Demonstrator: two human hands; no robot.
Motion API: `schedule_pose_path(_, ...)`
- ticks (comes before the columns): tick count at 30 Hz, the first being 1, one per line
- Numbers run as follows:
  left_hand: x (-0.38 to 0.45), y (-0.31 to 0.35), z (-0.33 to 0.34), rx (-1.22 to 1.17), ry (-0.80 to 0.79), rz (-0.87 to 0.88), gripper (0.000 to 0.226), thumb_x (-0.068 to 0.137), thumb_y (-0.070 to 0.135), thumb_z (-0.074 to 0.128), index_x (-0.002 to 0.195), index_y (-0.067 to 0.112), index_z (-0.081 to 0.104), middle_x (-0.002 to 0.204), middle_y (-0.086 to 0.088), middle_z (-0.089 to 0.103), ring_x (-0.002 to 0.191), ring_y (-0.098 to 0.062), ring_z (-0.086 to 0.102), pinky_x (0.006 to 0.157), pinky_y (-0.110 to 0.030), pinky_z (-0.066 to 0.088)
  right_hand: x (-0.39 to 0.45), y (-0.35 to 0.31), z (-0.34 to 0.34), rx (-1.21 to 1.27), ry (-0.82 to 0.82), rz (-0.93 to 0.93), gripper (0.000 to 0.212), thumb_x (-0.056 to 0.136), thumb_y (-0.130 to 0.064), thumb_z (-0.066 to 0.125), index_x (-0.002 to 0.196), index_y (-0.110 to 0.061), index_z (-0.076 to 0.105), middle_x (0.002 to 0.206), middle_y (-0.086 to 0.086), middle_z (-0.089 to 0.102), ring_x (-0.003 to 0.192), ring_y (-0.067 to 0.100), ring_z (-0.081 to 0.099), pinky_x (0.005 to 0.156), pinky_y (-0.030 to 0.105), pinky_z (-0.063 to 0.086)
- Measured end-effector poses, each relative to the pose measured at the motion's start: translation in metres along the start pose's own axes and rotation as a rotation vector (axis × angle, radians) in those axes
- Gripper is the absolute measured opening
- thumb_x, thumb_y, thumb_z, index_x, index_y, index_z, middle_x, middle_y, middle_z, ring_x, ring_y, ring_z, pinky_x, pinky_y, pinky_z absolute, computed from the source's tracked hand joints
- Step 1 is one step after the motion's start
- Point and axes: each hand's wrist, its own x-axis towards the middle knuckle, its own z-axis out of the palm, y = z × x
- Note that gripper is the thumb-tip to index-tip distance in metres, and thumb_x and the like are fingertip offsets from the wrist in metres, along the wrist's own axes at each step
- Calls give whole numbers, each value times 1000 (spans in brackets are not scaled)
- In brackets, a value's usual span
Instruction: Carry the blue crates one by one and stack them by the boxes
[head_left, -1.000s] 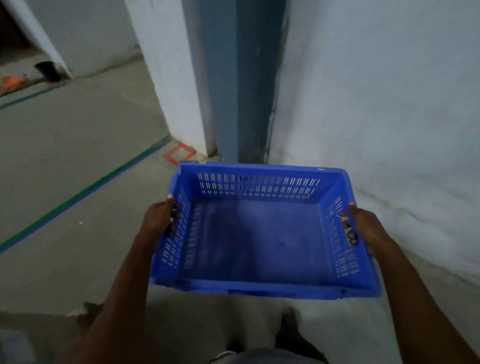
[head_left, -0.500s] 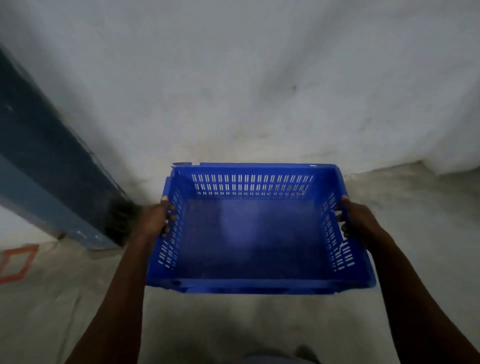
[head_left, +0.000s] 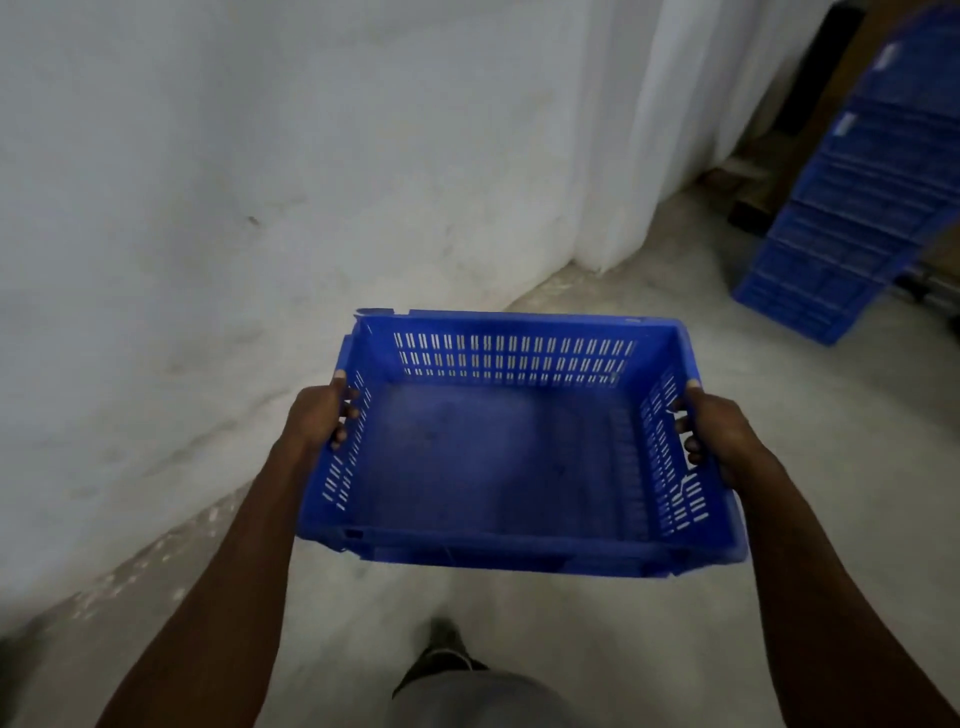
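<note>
Carried item: an empty blue plastic crate with slotted walls (head_left: 519, 452), held level in the air above the floor, in front of the body.
Crate interior: a solid, scuffed base is seen; rows of narrow slots run along the far wall and both side walls.
Left hand (head_left: 319, 415): closed on the crate's left wall, thumb laid over the rim, fingertips (head_left: 347, 415) curled through the handle opening to the inside.
Right hand (head_left: 719, 434): closed on the crate's right wall, thumb on the rim, fingertips (head_left: 688, 441) shown inside through the handle opening.
Arms: both bare forearms are extended forward from the lower corners of the view.
Stack: a tall pile of nested blue plastic crates (head_left: 857, 208) is seen at the upper right, standing on the floor, well apart from the carried crate.
Boxes: a brown cardboard surface (head_left: 844, 78) is partly visible behind the stack; its outline is blurred.
Wall: a rough whitewashed wall (head_left: 260, 182) runs along the left side and ahead.
Floor: pale grey concrete floor (head_left: 805, 415).
Foot: one dark shoe (head_left: 441, 647) is seen below the crate.
</note>
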Motion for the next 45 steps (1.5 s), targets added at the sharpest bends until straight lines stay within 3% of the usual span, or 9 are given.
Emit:
schedule_pose_path(7, 106, 125, 167, 58, -215, 112, 54, 101, 54, 39, 101, 6, 64, 83, -11, 67, 56, -21, 55, 53, -28, 47, 99, -15, -103, 147, 194, 107, 54, 99, -56, 42, 106, -7, 63, 86, 12, 60, 53, 18, 45, 46, 28, 39)
schedule_pose_path(23, 265, 424, 572, 136, -573, 320, 56, 102, 50, 40, 104, 1, 66, 73, -6, 61, 36, -14, 40, 39, -23, 34, 333, -67, -326, 351, 564, 167, 60, 100, -59, 38, 110, -5, 63, 88, 17, 63, 53, 21, 48, 47, 30, 42)
schedule_pose_path(29, 284, 504, 712, 128, -618, 314, 53, 105, 44, 36, 111, 0, 63, 75, -5, 58, 43, -16, 38, 36, -22, 33, 445, -99, -431, 391, 578, 193, 53, 99, -52, 39, 107, -4, 61, 81, 13, 59, 47, 17, 43, 43, 27, 38)
schedule_pose_path(37, 315, 626, 859, 89, -629, 303, 53, 105, 43, 37, 111, -2, 63, 72, -7, 57, 31, -10, 38, 35, -19, 31, 573, -173, -565, 378, 596, 160, 43, 97, -46, 39, 103, -8, 58, 79, 12, 56, 49, 16, 39, 42, 25, 36)
schedule_pose_path(45, 391, 763, 998, 33, -753, 337, 46, 104, 42, 41, 107, 0, 60, 74, -9, 58, 43, -16, 42, 42, -24, 37, 708, -265, -674, 380, 612, 120, 33, 100, -33, 40, 105, -5, 58, 82, 14, 59, 54, 20, 44, 48, 30, 37)
